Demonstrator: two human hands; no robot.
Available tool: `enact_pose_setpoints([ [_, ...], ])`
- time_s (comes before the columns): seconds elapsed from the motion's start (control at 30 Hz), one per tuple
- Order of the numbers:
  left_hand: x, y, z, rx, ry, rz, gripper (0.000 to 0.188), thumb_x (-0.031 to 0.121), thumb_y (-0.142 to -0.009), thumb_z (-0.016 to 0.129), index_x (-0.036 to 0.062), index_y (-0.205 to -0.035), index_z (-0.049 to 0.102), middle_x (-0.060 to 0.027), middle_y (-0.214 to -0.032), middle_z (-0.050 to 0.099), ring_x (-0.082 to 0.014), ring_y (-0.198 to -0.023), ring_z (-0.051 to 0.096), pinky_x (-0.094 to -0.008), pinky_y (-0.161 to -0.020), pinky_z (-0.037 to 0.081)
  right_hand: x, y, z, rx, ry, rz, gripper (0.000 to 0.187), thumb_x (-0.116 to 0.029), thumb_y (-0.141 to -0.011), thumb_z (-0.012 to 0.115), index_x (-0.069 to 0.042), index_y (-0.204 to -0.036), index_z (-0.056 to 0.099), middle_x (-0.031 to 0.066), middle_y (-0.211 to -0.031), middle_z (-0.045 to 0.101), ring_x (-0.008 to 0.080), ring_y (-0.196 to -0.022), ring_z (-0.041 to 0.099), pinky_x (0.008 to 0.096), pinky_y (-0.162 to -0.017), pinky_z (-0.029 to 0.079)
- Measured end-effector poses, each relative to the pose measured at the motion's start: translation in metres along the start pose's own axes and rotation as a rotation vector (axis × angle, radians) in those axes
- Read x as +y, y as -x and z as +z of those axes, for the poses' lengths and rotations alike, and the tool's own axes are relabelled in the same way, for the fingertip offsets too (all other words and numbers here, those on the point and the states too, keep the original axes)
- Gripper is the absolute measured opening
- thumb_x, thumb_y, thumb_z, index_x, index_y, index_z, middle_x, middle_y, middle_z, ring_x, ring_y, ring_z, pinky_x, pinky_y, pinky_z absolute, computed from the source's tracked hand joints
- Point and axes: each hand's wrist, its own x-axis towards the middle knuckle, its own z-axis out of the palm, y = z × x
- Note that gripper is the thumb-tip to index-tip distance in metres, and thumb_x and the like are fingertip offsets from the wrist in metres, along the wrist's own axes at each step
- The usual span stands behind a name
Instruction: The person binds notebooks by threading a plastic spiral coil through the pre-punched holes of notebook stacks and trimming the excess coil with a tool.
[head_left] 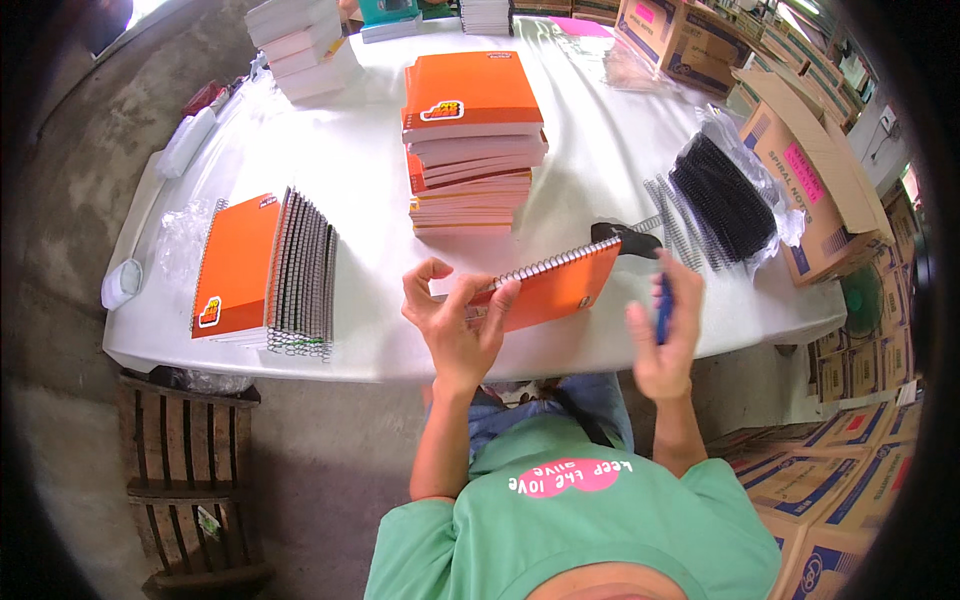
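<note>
My left hand pinches one end of an orange spiral notebook between thumb and fingers. The notebook is tilted above the front of the table, its silver coil running along the upper edge. Off the notebook's right end, my right hand is closed around a blue-handled tool; motion blur hides its working end. A black object of unclear kind lies just behind the notebook's right end. Loose metal coils lie beyond it.
A tall stack of orange books stands mid-table. To the left is a row of coil-bound orange notebooks. Black coils lie in plastic beside an open carton at right. White stacks stand at back left; a wooden pallet is below.
</note>
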Motion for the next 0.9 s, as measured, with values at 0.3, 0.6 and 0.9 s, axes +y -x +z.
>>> enact_pose_setpoints([
  [0.3, 0.012, 0.006, -0.001, -0.098, 0.522, -0.397, 0.027, 0.032, -0.063, 0.081, 0.015, -0.078, 0.068, 0.0, -0.09, 0.052, -0.0131, -0.068, 0.052, -0.0305, -0.072, 0.034, -0.027, 0.002, 0.017, -0.31, 0.255, -0.092, 0.06, -0.006, -0.068, 0.068, -0.024, -0.125, 0.057, 0.0081, -0.108, 0.048, 0.0279, -0.098, 0.046, 0.0405, -0.087, 0.033],
  [0.6, 0.008, 0.011, 0.006, 0.065, -0.015, 0.047, 0.025, 0.018, -0.058, 0.08, 0.0159, -0.08, 0.068, 0.0031, -0.071, 0.053, -0.014, -0.07, 0.051, -0.0302, -0.071, 0.034, -0.044, -0.008, 0.016, -0.393, 0.483, -0.13, 0.06, -0.01, -0.068, 0.068, -0.03, -0.124, 0.057, 0.0065, -0.108, 0.047, 0.026, -0.103, 0.045, 0.0429, -0.09, 0.029],
  [0.9, 0.014, 0.018, 0.017, 0.168, -0.094, 0.146, 0.029, 0.019, -0.058, 0.08, 0.0178, -0.085, 0.069, 0.003, -0.071, 0.05, -0.0126, -0.065, 0.05, -0.0309, -0.069, 0.036, -0.054, -0.015, 0.003, -0.573, 0.526, -0.04, 0.057, -0.016, -0.071, 0.07, -0.025, -0.125, 0.055, 0.0074, -0.096, 0.052, 0.0247, -0.093, 0.051, 0.0398, -0.076, 0.038],
])
